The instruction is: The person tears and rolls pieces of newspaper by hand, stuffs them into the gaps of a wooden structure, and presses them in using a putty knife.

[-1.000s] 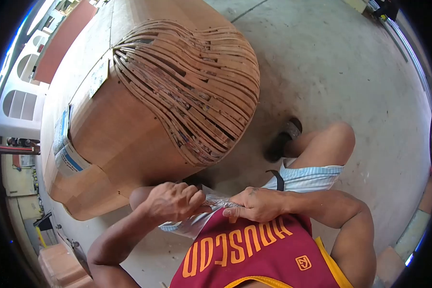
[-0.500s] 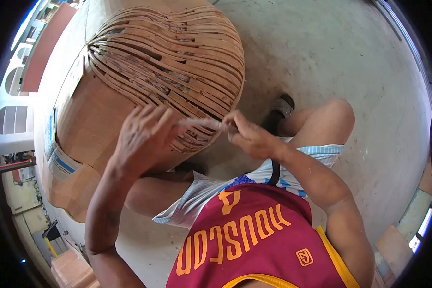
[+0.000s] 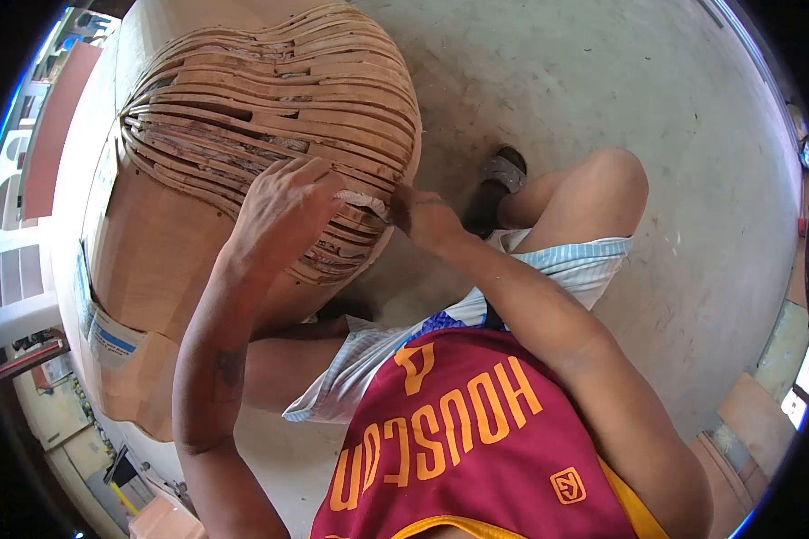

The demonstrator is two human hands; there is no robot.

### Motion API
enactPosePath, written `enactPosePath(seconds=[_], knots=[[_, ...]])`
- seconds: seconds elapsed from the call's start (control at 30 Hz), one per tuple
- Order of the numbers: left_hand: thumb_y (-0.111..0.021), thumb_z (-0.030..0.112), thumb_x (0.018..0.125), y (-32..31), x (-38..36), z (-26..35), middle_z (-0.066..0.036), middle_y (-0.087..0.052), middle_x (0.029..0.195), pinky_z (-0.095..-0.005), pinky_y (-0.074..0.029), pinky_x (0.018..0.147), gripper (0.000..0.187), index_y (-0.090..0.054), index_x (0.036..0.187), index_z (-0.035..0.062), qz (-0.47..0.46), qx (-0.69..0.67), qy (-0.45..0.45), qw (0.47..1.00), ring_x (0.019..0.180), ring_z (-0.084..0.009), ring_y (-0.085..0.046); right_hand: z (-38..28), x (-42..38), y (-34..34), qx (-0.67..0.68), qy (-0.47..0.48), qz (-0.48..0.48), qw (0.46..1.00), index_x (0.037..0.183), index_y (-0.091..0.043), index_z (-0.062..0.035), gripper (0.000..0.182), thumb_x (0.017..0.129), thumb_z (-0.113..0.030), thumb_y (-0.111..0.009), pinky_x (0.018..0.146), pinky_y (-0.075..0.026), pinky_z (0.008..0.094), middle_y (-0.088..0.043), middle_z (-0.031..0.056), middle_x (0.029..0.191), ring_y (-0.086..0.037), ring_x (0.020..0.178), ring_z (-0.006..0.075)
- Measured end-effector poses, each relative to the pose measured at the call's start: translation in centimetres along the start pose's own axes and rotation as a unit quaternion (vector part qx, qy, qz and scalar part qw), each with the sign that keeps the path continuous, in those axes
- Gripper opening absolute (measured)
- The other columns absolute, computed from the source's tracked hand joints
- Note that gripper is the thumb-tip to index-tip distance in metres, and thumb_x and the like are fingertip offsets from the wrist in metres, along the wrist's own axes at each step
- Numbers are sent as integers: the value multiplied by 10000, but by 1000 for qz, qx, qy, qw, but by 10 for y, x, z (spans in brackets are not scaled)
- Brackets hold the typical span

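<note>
A large rounded brown form (image 3: 166, 242) stands in front of me, its top covered with curved cardboard-like strips (image 3: 333, 112) with narrow gaps between them. My left hand (image 3: 288, 202) is closed over the lower strips and grips one end of a whitish twisted strip (image 3: 364, 202). At the form's near right edge, my right hand (image 3: 420, 218) pinches the other end, its fingertips partly hidden. The twisted strip lies along a gap between the strips. Crumpled paper-like filling shows in some other gaps.
My bent legs, one knee (image 3: 616, 180) to the right, flank the form on the concrete floor (image 3: 548, 90). A sandalled foot (image 3: 508, 171) rests nearby. White arched pieces (image 3: 18, 242) and a pinkish panel (image 3: 58, 135) stand at left. Flat boards (image 3: 757, 413) lie at lower right.
Both hands have moved the whitish strip from above the form down against the gap between strips. My right hand has shifted left to the edge; the view has shifted slightly.
</note>
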State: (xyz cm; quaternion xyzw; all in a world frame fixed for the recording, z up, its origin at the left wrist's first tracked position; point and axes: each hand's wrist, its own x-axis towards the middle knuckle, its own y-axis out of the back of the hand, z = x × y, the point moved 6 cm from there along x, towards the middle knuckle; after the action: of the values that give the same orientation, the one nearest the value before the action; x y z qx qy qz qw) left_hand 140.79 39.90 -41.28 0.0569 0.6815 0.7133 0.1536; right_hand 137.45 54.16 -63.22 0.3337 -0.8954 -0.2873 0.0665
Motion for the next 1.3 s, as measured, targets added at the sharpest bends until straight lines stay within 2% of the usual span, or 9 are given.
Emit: enactPosePath(seconds=[0.3, 0.4, 0.5, 0.6, 0.7, 0.8, 0.9, 1.1, 1.3], knots=[[-797, 152, 874, 0, 9, 4, -69, -694, 1118, -448, -534, 965, 245, -725, 1094, 70, 13, 29, -58, 998, 1065, -293, -693, -1, -26, -18, 53, 4, 140, 989, 1086, -608, -51, 203, 950, -102, -750, 778, -572, 510, -737, 201, 1009, -726, 930, 441], [-796, 157, 878, 7, 6, 3, -73, -703, 1090, -448, -531, 951, 243, -740, 1100, 74, 20, 13, -35, 999, 1042, -298, -698, -4, -36, -20, 59, 34, 155, 985, 1070, -615, -60, 208, 935, -108, -765, 766, -574, 500, -727, 180, 996, -731, 907, 413], [-801, 168, 880, 2, -1, -8, -76, -707, 1064, -455, -530, 943, 235, -758, 1095, 82, -4, 17, -7, 1000, 1021, -300, -704, -3, -41, -43, 73, -13, 85, 994, 1057, -617, -63, 196, 927, -92, -761, 787, -572, 495, -731, 172, 1001, -729, 937, 405], [-791, 183, 901, 0, -10, -12, -76, -718, 1056, -457, -529, 935, 211, -769, 1091, 92, -5, -2, 20, 1000, 1014, -309, -705, -6, -42, -34, 122, -40, 115, 985, 1074, -625, -67, 184, 937, -87, -745, 822, -572, 490, -735, 169, 1015, -728, 980, 396], [-777, 228, 928, -2, -12, -12, -92, -731, 1040, -474, -534, 911, 218, -773, 1094, 87, -34, -4, 49, 998, 985, -339, -711, 6, -42, -38, 120, -62, 93, 986, 1234, -636, -93, 222, 1016, -106, -675, 911, -586, 475, -730, 162, 1148, -726, 1093, 394], [-764, 268, 948, -8, -12, -20, -109, -738, 1034, -484, -538, 879, 235, -773, 1099, 87, -51, -13, 81, 995, 961, -366, -716, 10, -39, -34, 105, -32, 119, 987, 1235, -633, -75, 228, 1010, -65, -674, 905, -588, 469, -729, 162, 1160, -731, 1085, 378], [-763, 283, 952, -11, -7, -22, -116, -736, 1036, -484, -546, 862, 255, -764, 1107, 81, -18, -16, 77, 997, 954, -369, -723, 17, -37, -41, 186, -69, 117, 973, 1184, -678, -56, 200, 988, -92, -698, 860, -565, 463, -723, 170, 1068, -720, 1012, 378], [-754, 259, 957, -13, 0, -24, -118, -737, 1036, -484, -552, 911, 277, -742, 1176, 90, -22, 24, 58, 998, 987, -358, -726, 25, -33, -41, 94, -140, 129, 977, 1210, -717, -85, 204, 1047, -191, -654, 886, -576, 395, -765, 149, 1070, -742, 1002, 312], [-767, 251, 946, -13, 1, -24, -114, -736, 1054, -479, -544, 936, 275, -738, 1174, 101, -19, 31, 51, 998, 1006, -355, -720, 35, -29, -52, 209, -168, 86, 959, 1225, -706, -65, 233, 1013, -161, -689, 883, -585, 381, -774, 138, 1117, -766, 982, 235]])
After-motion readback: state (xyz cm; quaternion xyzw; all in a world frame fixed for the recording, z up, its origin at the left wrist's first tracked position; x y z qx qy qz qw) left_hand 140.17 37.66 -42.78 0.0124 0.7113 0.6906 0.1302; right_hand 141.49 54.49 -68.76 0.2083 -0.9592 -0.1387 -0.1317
